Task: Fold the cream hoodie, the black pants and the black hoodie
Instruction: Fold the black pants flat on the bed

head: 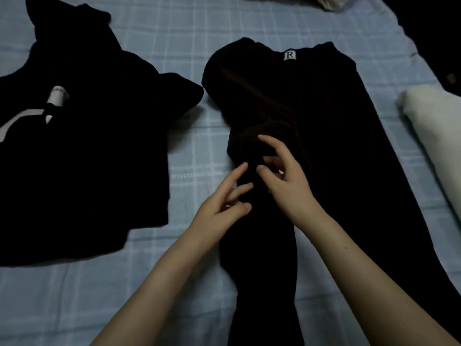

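The black pants (324, 126) lie lengthwise down the middle of the bed, waistband at the far end with a white label marked R. The fabric near the crotch is bunched. My left hand (224, 203) hovers at the pants' left edge with fingers spread, holding nothing. My right hand (284, 178) rests over the bunched part, fingers apart and curled. The black hoodie (87, 146) lies spread out at the left with a white tag and a pale patch showing. The cream hoodie (434, 136) sits as a pale bundle at the right edge.
A light blue checked sheet (174, 46) covers the bed. A pale cloth (329, 2) peeks in at the top edge. Dark shadow fills the top right corner beyond the sheet.
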The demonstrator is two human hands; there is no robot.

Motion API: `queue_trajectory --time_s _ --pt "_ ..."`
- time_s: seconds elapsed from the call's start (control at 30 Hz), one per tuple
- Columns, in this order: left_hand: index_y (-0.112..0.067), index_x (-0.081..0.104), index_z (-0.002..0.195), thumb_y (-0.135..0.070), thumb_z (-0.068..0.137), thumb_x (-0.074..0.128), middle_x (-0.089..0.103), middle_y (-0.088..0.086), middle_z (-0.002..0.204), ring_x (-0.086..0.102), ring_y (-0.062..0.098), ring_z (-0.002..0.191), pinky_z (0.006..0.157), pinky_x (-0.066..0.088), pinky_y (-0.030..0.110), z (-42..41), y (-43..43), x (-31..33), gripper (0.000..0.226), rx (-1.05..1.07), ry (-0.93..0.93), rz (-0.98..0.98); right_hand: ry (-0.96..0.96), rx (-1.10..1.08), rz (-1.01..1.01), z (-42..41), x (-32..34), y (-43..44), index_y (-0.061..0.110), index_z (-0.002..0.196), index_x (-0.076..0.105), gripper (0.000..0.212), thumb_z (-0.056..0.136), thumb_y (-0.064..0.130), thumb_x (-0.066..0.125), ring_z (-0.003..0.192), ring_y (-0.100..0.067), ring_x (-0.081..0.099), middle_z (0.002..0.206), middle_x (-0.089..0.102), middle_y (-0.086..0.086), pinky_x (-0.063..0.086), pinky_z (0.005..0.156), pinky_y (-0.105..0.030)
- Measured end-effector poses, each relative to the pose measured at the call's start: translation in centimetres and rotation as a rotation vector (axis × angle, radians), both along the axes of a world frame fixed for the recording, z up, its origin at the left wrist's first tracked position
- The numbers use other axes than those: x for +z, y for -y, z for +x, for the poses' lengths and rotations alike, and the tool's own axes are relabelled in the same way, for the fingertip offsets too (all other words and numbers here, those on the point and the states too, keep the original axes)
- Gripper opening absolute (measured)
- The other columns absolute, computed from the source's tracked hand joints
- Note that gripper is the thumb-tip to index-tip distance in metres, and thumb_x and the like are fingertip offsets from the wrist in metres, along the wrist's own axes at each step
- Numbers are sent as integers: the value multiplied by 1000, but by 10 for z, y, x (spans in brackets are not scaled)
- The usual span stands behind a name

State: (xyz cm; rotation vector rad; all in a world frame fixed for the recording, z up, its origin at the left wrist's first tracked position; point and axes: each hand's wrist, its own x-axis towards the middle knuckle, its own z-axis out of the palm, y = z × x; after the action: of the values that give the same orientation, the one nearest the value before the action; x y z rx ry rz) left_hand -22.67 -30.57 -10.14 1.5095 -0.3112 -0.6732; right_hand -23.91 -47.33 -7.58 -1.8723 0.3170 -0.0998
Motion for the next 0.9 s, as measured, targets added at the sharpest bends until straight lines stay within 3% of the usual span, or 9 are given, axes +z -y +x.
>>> queue_trajectory --time_s 0.07,0.13,0.23,0.33,0.43,0.53,0.67,0.77,0.9 --pt "-59 33 142 -23 90 57 53 -9 142 59 -2 118 101 47 27 1 7 0 68 -65 -55 -55 53 17 -25 -2 0 7 40 145 44 54 100 11 54 101 19 55 126 53 25 44 77 -2" --pt "-58 32 142 -19 92 55 53 -12 142 60 2 117 98 47 21 -3 17 -1 68 -103 -68 -89 72 50 -24 -4 -1 16 47 145 41 56 100 20 59 116 14 53 135 51 29 45 90 -7" --pt "-38 42 137 -11 90 53 64 -10 131 68 14 103 90 50 21 -5 26 0 54 -67 -47 -100 94 34 43 -8 -2 33 41 147 42 60 98 12 60 121 -9 60 138 59 4 53 96 -26" --pt "-25 48 127 -12 88 53 71 1 118 69 22 97 89 54 28 6 31 4 42 111 15 -66 100 28 68 -10 -2 47 31 148 43 58 100 2 54 109 -11 68 123 67 -5 56 84 -24" --pt "-30 52 129 -17 86 57 67 5 118 66 14 102 88 53 27 22 43 6 45 293 72 0 88 58 69 -10 0 59 27 148 44 57 100 -1 52 100 -7 70 110 72 4 54 78 -18" --pt "-44 46 135 -24 95 60 51 -1 134 56 4 114 90 46 17 34 62 -1 47 351 90 141 96 75 49 -8 4 70 26 147 45 54 100 -1 50 107 0 66 119 66 25 54 83 -16" --pt "-47 32 145 -19 99 55 34 -3 147 43 11 134 114 37 32 35 100 -7 59 261 64 143 159 25 38 -12 12 89 31 147 45 51 103 6 48 130 -6 53 144 53 10 48 107 -36" --pt "-54 22 146 -17 99 56 34 -13 140 38 -7 130 115 33 23 27 126 -7 68 232 116 120 152 48 58 -15 16 102 35 147 45 55 98 13 60 134 0 47 146 49 19 45 109 -27" --pt "-59 28 142 -23 96 58 37 -15 141 53 13 124 108 45 38 26 133 -12 66 213 148 76 145 37 97 -14 19 128 34 143 49 65 90 1 68 124 5 55 135 55 29 49 96 -14"
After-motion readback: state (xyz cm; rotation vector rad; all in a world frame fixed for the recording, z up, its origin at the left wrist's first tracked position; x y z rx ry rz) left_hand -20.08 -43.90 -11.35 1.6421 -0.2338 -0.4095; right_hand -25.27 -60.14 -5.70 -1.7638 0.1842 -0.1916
